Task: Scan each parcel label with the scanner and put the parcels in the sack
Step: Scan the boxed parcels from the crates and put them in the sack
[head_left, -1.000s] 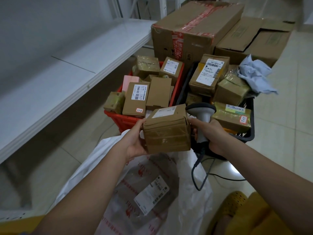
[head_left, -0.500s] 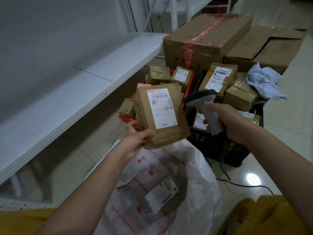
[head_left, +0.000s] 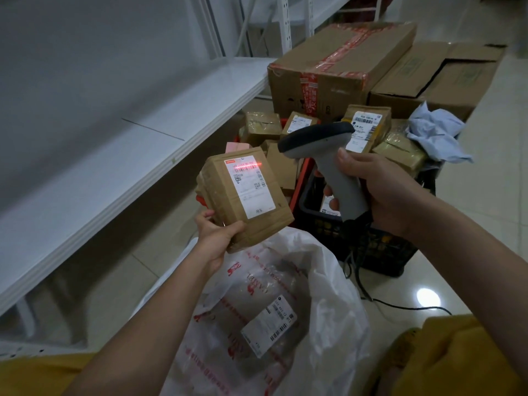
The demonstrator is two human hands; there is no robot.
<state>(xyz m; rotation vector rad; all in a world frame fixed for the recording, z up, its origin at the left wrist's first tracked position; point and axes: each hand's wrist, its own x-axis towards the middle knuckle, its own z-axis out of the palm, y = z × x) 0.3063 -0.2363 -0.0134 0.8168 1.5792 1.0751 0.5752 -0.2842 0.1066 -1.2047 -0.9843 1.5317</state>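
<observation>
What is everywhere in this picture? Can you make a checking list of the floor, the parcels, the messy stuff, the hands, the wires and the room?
Surface: pale tiled floor, shiny, with a light reflection.
Job's things: brown parcel held up, label facing the camera, red scan line across its barcode; scanner aimed at it; white sack open below, one labelled parcel already inside.
Clutter: more parcels heaped in a red crate and a black crate; crumpled pale blue wrapping; big cardboard boxes behind.
Hands: left hand grips the parcel's bottom; right hand grips the scanner handle.
Cables: scanner cable trails over the floor.
Surroundings: white shelf on the left.
</observation>
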